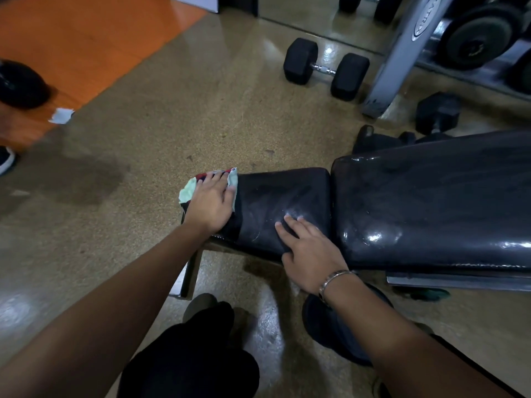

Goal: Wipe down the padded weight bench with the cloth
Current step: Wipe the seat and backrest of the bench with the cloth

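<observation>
Speckled tan floor [172, 110] is seen, with a dumbbell [326, 69] parked upper right. The cloth [188, 191] is pressed flat onto the bench [431, 202]'s left end by the left hand [211, 202]. The right hand [309, 254] is spread on the pad.

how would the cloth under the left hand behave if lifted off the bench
Probably floppy: the cloth crumples and drapes over the end of the seat pad under the left hand. Likely light, since it looks thin and bunched. On the glossy pad it may slide easily when pushed.
</observation>
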Action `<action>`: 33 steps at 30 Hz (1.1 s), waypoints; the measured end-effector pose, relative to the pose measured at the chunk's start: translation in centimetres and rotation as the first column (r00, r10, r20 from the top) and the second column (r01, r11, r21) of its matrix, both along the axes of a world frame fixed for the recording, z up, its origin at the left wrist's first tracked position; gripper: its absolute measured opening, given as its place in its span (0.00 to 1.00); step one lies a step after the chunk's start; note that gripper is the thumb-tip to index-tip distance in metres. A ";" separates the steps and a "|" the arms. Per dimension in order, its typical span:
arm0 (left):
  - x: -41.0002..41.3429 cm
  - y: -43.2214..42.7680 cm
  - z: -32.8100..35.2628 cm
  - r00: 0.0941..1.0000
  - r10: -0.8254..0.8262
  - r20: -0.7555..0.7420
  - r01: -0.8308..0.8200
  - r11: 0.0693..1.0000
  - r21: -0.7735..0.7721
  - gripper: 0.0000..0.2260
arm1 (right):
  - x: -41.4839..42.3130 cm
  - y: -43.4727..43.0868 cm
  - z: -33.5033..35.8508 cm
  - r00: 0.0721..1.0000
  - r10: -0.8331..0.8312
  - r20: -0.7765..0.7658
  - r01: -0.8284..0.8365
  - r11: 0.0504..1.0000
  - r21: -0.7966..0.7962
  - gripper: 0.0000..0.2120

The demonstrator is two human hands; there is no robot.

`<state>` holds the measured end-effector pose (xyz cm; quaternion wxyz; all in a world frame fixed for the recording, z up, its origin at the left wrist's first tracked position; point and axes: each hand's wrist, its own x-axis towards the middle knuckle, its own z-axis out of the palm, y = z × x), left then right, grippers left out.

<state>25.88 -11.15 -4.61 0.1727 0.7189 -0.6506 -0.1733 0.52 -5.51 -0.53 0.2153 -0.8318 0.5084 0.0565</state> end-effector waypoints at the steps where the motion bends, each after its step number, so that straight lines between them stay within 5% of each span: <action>1: 0.2 -0.5 0.0 1.000 -0.024 0.014 0.024 1.000 0.006 0.28 | 0.0 0.0 0.0 1.000 0.000 0.000 0.000 1.000 0.002 0.30; 10: -0.1 -4.2 0.7 0.989 -0.149 -0.006 0.150 0.987 0.054 0.14 | -0.2 -0.1 0.0 1.000 0.002 0.015 -0.002 1.000 0.029 0.31; 16: -1.5 -2.5 -0.3 0.977 -0.200 0.075 0.200 0.980 0.007 0.23 | -0.1 -0.3 0.2 1.000 0.001 0.011 -0.001 0.999 0.033 0.30; 26: -5.5 6.2 -0.8 0.976 -0.181 0.124 0.189 0.981 -0.049 0.23 | -0.3 -0.8 0.9 1.000 0.008 0.023 -0.010 0.997 0.079 0.33; 33: -9.7 12.3 -2.4 0.996 -0.083 0.020 0.085 0.992 -0.095 0.23 | -0.3 -1.1 1.7 0.997 -0.037 0.062 0.028 0.990 0.139 0.35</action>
